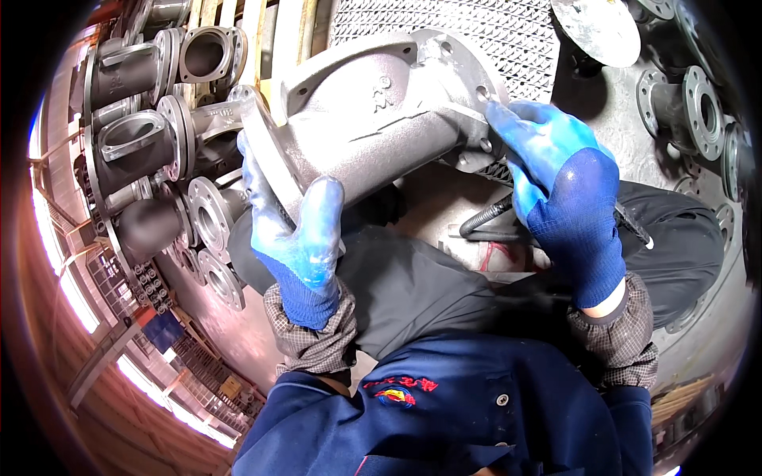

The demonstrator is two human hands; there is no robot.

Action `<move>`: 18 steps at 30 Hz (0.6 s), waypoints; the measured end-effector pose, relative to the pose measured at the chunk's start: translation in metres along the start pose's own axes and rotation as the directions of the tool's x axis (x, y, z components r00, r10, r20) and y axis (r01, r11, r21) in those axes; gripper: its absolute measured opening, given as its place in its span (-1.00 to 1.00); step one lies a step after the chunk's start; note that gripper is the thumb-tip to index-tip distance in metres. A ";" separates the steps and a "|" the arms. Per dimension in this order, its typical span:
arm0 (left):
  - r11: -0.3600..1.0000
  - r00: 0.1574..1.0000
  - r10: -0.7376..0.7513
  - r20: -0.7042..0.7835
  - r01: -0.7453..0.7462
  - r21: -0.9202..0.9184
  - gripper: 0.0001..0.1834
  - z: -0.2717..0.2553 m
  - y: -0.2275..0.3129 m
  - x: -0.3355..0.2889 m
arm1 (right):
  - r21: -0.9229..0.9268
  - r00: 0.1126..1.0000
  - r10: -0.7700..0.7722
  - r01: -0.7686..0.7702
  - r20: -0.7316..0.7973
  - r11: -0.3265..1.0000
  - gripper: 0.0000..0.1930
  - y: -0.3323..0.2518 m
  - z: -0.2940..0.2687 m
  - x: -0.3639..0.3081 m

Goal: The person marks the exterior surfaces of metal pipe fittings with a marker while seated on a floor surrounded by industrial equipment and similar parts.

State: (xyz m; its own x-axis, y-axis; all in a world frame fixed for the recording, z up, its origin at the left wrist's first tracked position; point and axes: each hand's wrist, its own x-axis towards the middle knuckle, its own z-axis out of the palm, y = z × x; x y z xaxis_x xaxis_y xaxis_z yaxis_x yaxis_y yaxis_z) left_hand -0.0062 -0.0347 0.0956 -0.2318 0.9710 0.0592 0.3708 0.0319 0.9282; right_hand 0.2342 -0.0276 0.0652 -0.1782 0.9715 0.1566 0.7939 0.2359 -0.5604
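Observation:
A large grey cast-metal valve body [373, 119] with flanges at both ends is held up above my lap. My left hand [294, 230], in a blue coated glove, grips its left flange from below. My right hand [556, 182], gloved the same, is closed on the right flange near a bolt hole. Under the right hand lies a black hose or tool handle [484, 218], and whether the hand touches it I cannot tell.
Several similar grey flanged castings [151, 135] are stacked at the left. More castings [694, 107] lie at the right, with a round metal disc [595, 28] above. A metal grating [508, 32] lies behind the casting. My dark trousers and blue jacket fill the lower middle.

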 end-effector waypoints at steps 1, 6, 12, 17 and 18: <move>0.999 1.000 -0.027 -0.001 0.027 -0.029 -0.18 0.000 -0.001 -0.001 | 0.002 0.999 0.017 -0.018 0.030 1.000 -0.59 -0.002 -0.002 0.001; 1.000 1.000 -0.025 -0.001 0.025 -0.008 -0.18 -0.002 -0.005 0.000 | -0.045 0.993 0.052 -0.047 0.108 0.998 -0.61 -0.002 -0.002 0.004; 1.000 1.000 -0.020 0.006 0.019 0.008 -0.18 -0.001 -0.002 0.000 | -0.042 0.995 0.027 -0.023 0.101 0.999 -0.64 -0.001 0.000 0.005; 0.998 0.998 -0.055 0.000 0.055 0.018 -0.18 -0.003 -0.003 -0.001 | -0.038 0.994 0.017 -0.013 0.106 0.999 -0.65 -0.001 0.002 0.006; 0.998 0.998 -0.064 0.004 0.064 0.009 -0.18 -0.003 -0.002 -0.001 | -0.031 0.995 0.013 -0.010 0.102 0.999 -0.65 0.000 0.002 0.006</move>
State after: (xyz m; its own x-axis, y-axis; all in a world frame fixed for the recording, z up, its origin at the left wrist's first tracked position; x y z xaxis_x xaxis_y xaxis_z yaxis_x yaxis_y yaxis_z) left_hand -0.0095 -0.0360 0.0947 -0.2515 0.9678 -0.0021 0.3631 0.0964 0.9268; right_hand 0.2315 -0.0219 0.0646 -0.2261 0.9719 0.0650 0.8136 0.2251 -0.5361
